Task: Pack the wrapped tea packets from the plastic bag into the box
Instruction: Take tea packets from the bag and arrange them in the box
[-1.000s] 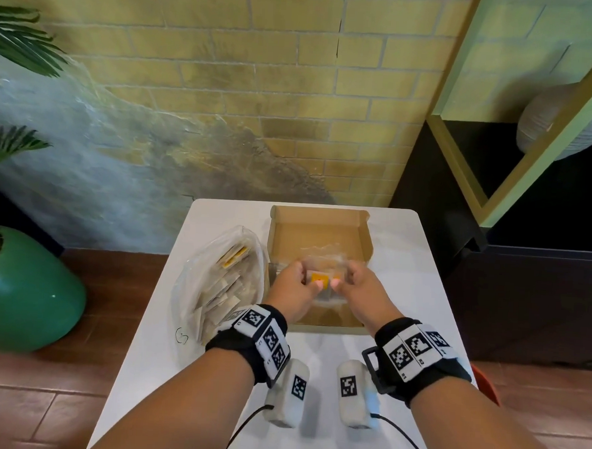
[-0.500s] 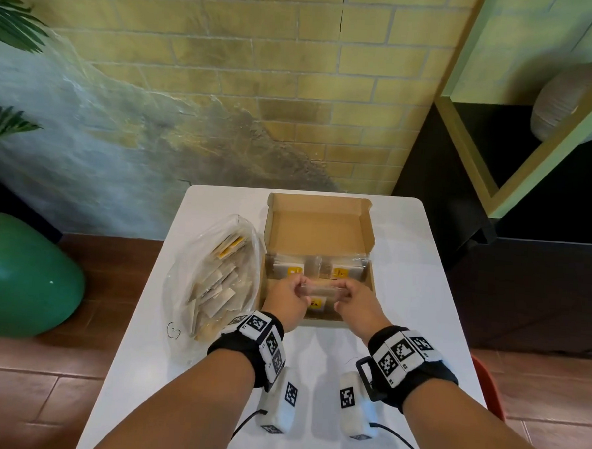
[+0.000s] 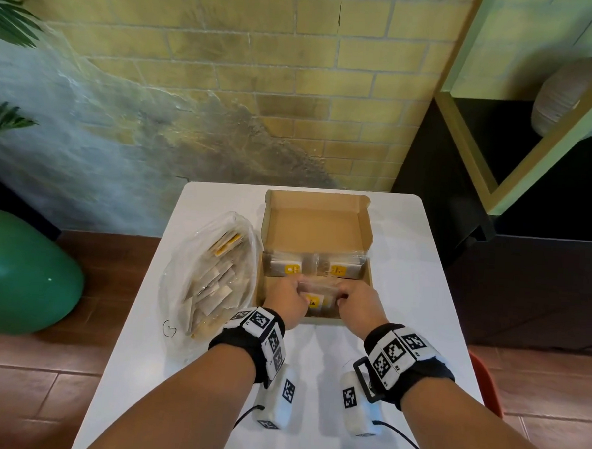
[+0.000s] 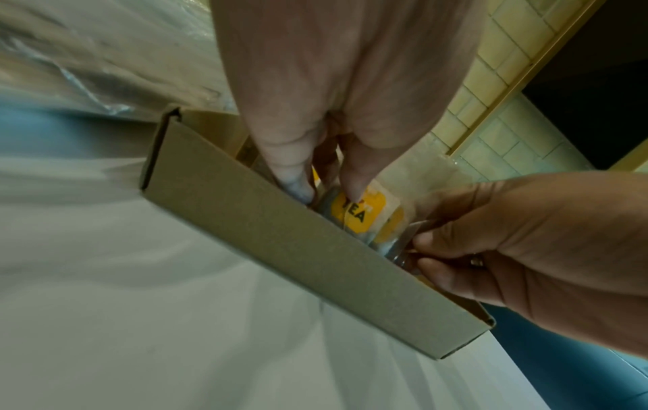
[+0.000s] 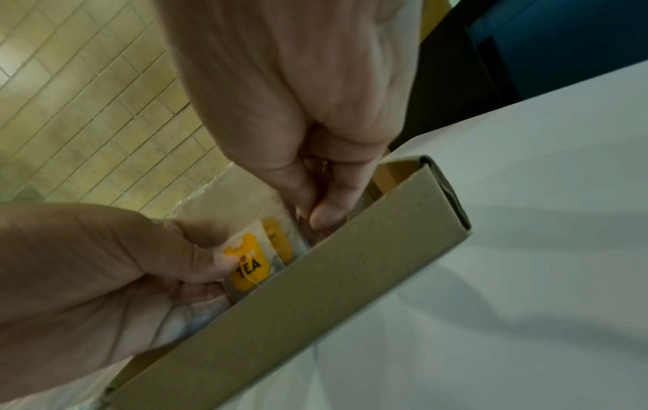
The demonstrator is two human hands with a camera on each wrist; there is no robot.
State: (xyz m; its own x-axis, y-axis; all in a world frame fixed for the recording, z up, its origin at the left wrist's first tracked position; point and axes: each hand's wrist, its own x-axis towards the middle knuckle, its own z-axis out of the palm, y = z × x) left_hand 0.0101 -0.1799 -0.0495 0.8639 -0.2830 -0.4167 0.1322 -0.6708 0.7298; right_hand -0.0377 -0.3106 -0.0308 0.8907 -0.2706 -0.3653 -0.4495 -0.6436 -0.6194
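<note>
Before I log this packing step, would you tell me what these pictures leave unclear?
- How many packets lie in the near row of the box: head view, both hands cover it.
- Small print above TEA on the held tea packet: right wrist view, blurred, left hand overlaps it.
- Packet count in the plastic bag: head view, crumpled film, too small.
- Right hand fingertips: left wrist view, behind the wrapper.
</note>
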